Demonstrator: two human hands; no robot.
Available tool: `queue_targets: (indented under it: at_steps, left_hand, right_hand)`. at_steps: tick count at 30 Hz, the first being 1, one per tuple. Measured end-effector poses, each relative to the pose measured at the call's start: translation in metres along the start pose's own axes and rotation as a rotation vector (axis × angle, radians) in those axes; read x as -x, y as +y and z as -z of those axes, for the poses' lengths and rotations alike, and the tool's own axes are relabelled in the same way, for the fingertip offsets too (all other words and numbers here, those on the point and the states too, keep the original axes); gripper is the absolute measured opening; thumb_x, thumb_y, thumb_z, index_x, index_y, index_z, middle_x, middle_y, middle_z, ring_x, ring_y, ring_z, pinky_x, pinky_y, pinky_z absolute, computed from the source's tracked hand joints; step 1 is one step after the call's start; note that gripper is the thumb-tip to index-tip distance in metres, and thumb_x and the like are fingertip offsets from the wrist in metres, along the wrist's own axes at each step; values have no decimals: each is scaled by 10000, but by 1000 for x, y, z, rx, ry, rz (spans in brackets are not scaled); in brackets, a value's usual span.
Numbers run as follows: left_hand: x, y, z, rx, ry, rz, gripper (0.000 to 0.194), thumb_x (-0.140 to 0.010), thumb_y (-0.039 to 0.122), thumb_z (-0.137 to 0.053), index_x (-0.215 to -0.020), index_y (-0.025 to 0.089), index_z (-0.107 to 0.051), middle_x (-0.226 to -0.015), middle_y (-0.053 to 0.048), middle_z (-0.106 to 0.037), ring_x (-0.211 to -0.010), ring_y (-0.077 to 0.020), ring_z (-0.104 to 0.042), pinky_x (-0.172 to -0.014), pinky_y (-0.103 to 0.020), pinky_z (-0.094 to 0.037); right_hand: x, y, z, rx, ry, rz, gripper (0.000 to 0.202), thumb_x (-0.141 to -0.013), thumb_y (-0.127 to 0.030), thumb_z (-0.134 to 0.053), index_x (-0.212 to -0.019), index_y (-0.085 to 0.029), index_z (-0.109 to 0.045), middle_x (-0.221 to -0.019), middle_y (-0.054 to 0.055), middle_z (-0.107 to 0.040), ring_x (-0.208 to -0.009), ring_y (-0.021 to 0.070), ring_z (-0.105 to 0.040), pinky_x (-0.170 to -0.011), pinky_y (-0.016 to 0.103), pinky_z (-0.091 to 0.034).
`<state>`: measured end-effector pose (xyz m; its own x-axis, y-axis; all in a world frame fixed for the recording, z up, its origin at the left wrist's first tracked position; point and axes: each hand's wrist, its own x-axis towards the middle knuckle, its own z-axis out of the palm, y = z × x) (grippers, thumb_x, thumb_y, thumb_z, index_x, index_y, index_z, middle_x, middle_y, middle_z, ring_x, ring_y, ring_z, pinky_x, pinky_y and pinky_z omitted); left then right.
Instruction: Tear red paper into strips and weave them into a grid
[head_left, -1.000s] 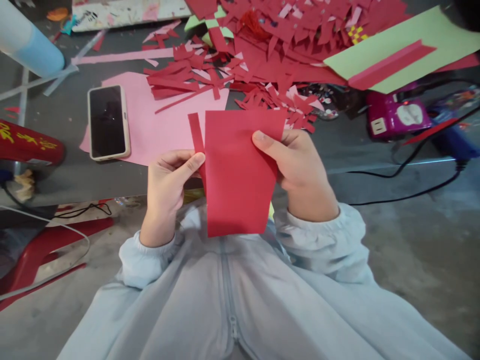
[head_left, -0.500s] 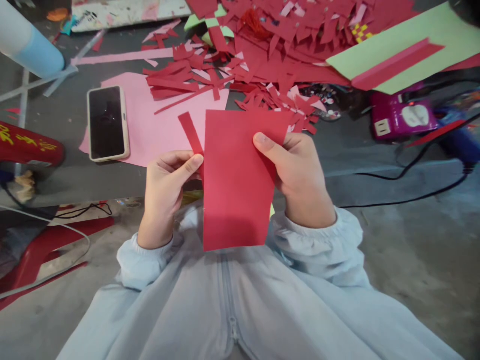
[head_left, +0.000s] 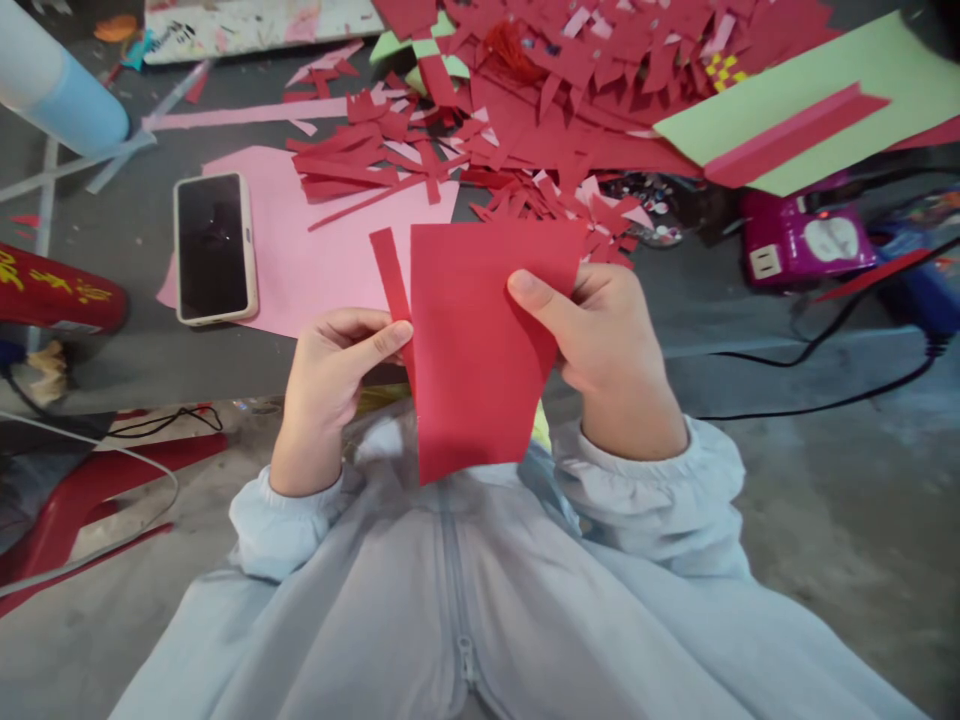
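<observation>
A red paper sheet (head_left: 480, 350), roughly rectangular with its lower edge bent, is held up over my lap. My right hand (head_left: 611, 340) grips it at the right edge, thumb in front and fingers behind. At its left edge, my left hand (head_left: 337, 385) pinches a narrow red paper strip (head_left: 390, 270) between thumb and fingers. The strip leans to the upper left, with a gap from the sheet at the top. Its lower part runs down along the sheet, and whether the two are joined I cannot tell.
A phone (head_left: 215, 250) lies on pink paper (head_left: 315, 265) at the left. Red paper scraps (head_left: 540, 90) are heaped behind. On the right are a green sheet (head_left: 750, 110), a purple box (head_left: 810, 240) and black cables (head_left: 825, 408). A red can (head_left: 60, 290) lies far left.
The sheet's lower edge has risen and curled, and its bottom has shifted slightly right. The strip has tilted more upright and closer to the sheet. Both hands keep their hold.
</observation>
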<state>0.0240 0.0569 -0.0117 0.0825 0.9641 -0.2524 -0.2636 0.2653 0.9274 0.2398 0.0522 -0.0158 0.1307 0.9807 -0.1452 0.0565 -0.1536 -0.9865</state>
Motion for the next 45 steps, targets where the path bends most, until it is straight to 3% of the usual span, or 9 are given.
queue_targets:
  at_steps: [4,10,17,24,30,38,45]
  left_hand:
    - [0,0,1,-8,19,-13,280,-553,378,-952,-630,199,-750,-598,21,-708,-508,-82,-627,-528,-193,-546]
    - [-1,-1,0,-18,70,-58,272,-584,381,-938,-658,195,-754,-634,14,-730,-539,-94,-659,-539,-196,-567]
    - [-2,1,-2,-17,84,-78,298,-572,401,-941,-622,201,-726,-574,39,-685,-507,-88,-632,-517,-202,-561]
    - [-3,7,2,12,-56,80,343,-527,416,-964,-632,190,-728,-593,19,-692,-521,-89,-627,-533,-205,-559]
    - [-4,7,3,62,-73,129,322,-498,361,-979,-610,195,-727,-580,30,-688,-498,-68,-605,-510,-180,-536]
    - [-4,2,0,-27,23,1,313,-528,365,-956,-605,190,-709,-597,22,-685,-512,-78,-598,-528,-207,-524]
    - [-2,-3,-1,-37,78,-68,271,-596,353,-928,-669,187,-727,-616,20,-705,-535,-97,-646,-540,-212,-551]
  right_hand:
    - [4,0,-5,-123,3,-69,315,-616,-467,-889,-699,-201,-740,-776,7,-747,-667,144,-666,-586,289,-569]
    - [6,2,-12,-161,81,-80,226,-632,-401,-882,-679,-224,-749,-692,-11,-722,-629,151,-663,-525,269,-525]
    - [7,-1,-16,-180,72,-60,259,-636,-458,-874,-689,-233,-759,-743,-12,-752,-648,158,-683,-567,293,-572]
    - [5,2,-15,-127,99,-23,283,-629,-471,-880,-681,-223,-753,-742,-15,-739,-638,146,-663,-560,287,-552]
    - [6,2,-11,-49,91,-27,254,-661,-436,-865,-648,-219,-733,-699,-16,-714,-637,152,-650,-542,287,-520]
    - [8,6,-12,-81,120,-24,163,-707,-388,-842,-688,-252,-754,-757,-17,-750,-691,176,-690,-572,303,-541]
    - [8,8,-14,-95,133,-26,244,-684,-465,-846,-720,-239,-762,-789,-3,-765,-712,187,-701,-597,315,-575]
